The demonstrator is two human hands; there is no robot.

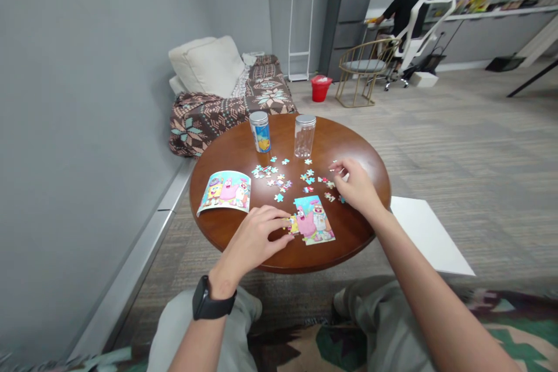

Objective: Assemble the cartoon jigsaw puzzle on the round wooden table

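A partly joined jigsaw puzzle with pink and white cartoon figures lies at the near side of the round wooden table. My left hand rests at its left edge, thumb and fingers apart, fingertips at some yellow puzzle pieces. My right hand is over the right side of the table, its fingers curled into a pinch; whether a piece is between them is hidden. Several loose puzzle pieces are scattered beyond the joined part. A curved picture sheet with the same characters stands at the left.
At the back of the table stand a jar with a blue label and a clear jar, both lidded. Beyond are a patterned couch, a red bin, a gold chair and a person. A white board lies right.
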